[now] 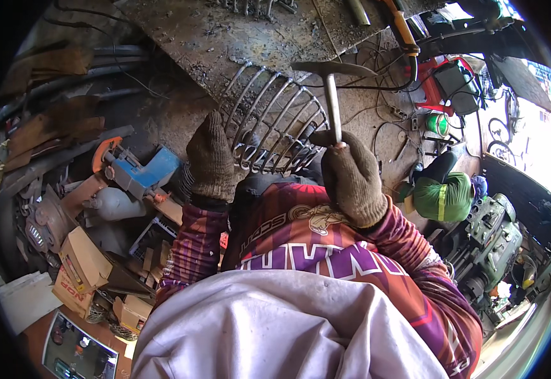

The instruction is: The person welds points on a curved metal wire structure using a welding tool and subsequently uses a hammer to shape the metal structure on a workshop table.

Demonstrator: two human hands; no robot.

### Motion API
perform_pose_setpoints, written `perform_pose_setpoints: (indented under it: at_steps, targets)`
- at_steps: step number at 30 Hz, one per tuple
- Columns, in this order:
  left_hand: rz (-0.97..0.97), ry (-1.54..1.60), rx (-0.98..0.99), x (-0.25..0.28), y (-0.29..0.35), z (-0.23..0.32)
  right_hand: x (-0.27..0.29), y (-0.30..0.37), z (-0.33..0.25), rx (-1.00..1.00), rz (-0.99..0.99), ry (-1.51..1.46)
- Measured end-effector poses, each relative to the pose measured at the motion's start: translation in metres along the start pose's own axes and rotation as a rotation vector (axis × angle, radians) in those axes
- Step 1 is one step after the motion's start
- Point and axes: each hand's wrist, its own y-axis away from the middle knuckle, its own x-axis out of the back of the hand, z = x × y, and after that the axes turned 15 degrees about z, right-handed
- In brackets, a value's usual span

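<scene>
Grey metal, the barred grate (pixel 274 131) bows like a ribcage; my right grip (pixel 354 178) clutches a steel hammer (pixel 331 98); I can't tell whether my knit-gloved left grip (pixel 211 158) is closed.

A metal hammer (pixel 330 91), its long head set crosswise, is just beside a curved grate (pixel 275 125) of grey bars

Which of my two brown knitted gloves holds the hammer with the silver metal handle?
The right glove, closed around the hammer; the left glove has no hammer and is beside the curved grey metal-bar rack.
</scene>
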Motion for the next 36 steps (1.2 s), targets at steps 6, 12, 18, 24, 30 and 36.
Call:
perform_pose_setpoints:
  at_steps: [6,12,18,24,30,36]
  targets:
    - [0.01,0.173,0.191,-0.004,-0.004,0.016,0.0,-0.01,0.006,0.028,-0.034,0.139]
    - [0.005,0.359,0.417,-0.005,0.002,0.016,-0.002,-0.015,-0.001,0.041,-0.066,0.189]
    - [0.072,0.074,0.145,-0.006,0.002,0.014,0.002,-0.005,-0.012,0.006,-0.007,-0.048]
    - [0.106,0.081,0.015,-0.001,-0.009,0.011,0.012,-0.021,0.0,-0.102,-0.097,0.043]
    - [0.14,-0.128,-0.2,0.016,-0.015,0.022,0.03,-0.03,-0.025,0.027,-0.16,0.145]
    - [0.094,-0.3,-0.412,0.031,-0.024,0.045,0.054,-0.045,-0.021,0.364,-0.038,0.566]
